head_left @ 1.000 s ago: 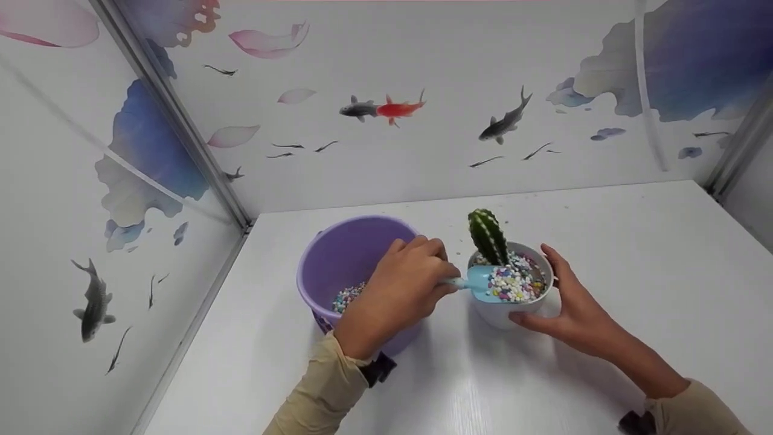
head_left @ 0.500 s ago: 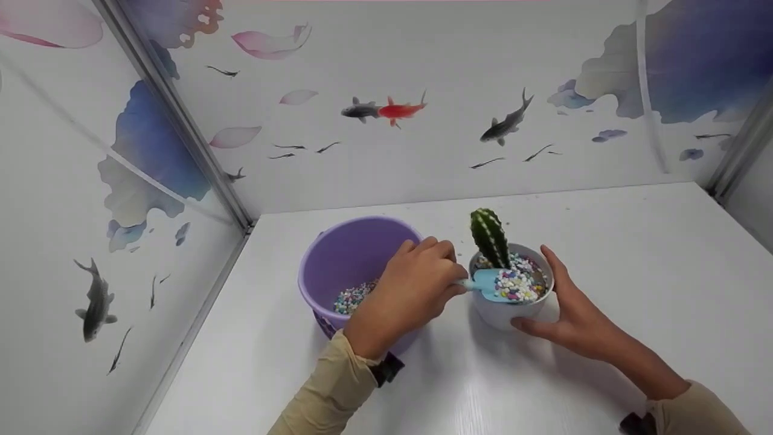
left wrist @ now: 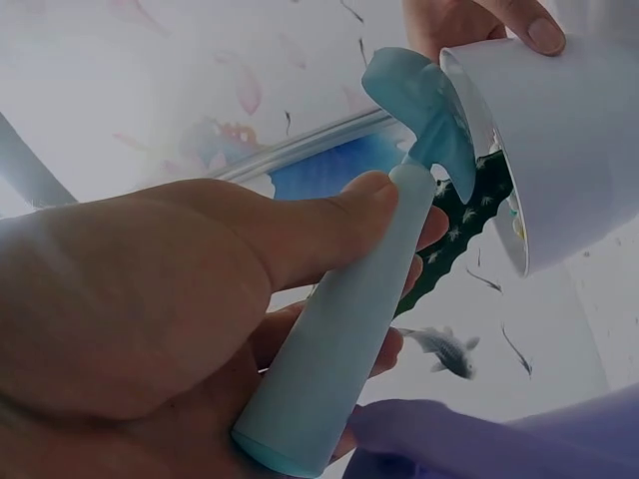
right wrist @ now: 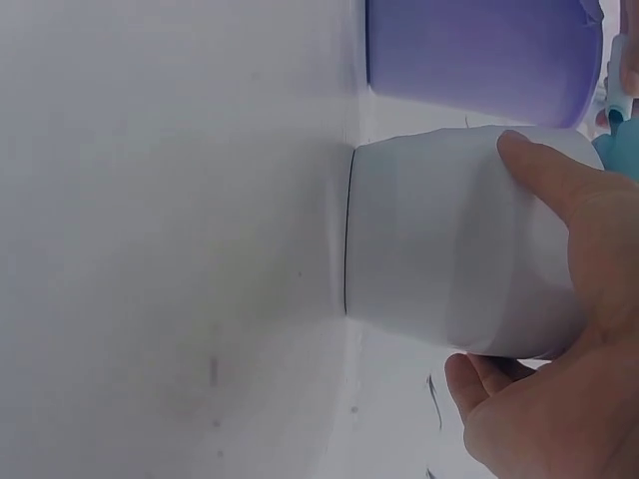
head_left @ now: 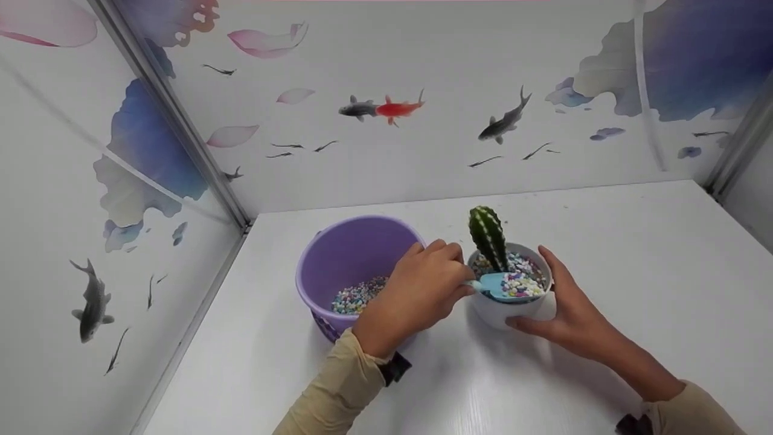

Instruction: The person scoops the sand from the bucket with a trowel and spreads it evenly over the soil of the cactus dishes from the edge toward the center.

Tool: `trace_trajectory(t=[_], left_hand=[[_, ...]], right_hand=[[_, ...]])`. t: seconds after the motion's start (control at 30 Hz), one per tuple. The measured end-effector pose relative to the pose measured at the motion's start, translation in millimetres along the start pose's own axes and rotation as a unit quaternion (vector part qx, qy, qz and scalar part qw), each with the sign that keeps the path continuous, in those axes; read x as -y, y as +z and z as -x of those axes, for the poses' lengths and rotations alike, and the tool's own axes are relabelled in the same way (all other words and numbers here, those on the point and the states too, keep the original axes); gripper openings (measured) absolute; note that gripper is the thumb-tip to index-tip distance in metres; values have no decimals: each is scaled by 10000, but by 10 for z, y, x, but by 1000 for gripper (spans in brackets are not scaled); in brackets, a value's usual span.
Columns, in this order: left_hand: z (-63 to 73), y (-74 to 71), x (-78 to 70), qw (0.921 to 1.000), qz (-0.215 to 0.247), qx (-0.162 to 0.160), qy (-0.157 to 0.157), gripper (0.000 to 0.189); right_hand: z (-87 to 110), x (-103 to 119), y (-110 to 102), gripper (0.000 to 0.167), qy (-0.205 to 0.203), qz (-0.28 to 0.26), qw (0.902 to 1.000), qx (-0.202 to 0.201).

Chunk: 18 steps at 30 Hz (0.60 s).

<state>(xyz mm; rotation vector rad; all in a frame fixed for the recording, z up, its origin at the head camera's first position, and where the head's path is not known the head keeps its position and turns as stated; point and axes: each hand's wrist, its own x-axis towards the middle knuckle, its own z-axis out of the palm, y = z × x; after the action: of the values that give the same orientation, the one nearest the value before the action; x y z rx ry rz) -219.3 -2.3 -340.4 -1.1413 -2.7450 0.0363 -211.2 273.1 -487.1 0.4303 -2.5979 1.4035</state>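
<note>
My left hand (head_left: 420,296) grips the handle of a light blue scoop (head_left: 493,285), thumb along it in the left wrist view. Multicoloured pebbles (head_left: 522,285) fill the scoop's blade, which lies over the front of a white flower pot's mouth. Inside that flower pot (head_left: 504,315) stands a green cactus (head_left: 488,235) with more pebbles around its base. My right hand (head_left: 577,308) holds the pot from the right, thumb at the front and fingers behind, as the right wrist view also shows. The pot's base rests on the table.
Left of the pot stands a purple bucket (head_left: 311,296), partly hidden by my left forearm, with pebbles (head_left: 356,296) at its bottom. A few loose specks lie on the white table (head_left: 634,254) behind the pot. Printed walls (head_left: 435,54) border the table at the back and left.
The left hand has shifted a little to the right, bringing the scoop further across the pot's mouth. More of the bucket's pebbles show. The right hand and pot have hardly moved.
</note>
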Motion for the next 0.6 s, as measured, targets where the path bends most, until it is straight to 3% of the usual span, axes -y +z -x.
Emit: trace_trajectory(t=[0.37, 0.6], left_hand=[[11, -8, -17, 9999, -10, 115, 10, 18], [29, -33, -27, 9995, -323, 15, 61, 18]], right_hand=[[13, 15, 37, 137, 23, 25, 10000, -79], [20, 4, 36, 136, 26, 92, 9999, -108]])
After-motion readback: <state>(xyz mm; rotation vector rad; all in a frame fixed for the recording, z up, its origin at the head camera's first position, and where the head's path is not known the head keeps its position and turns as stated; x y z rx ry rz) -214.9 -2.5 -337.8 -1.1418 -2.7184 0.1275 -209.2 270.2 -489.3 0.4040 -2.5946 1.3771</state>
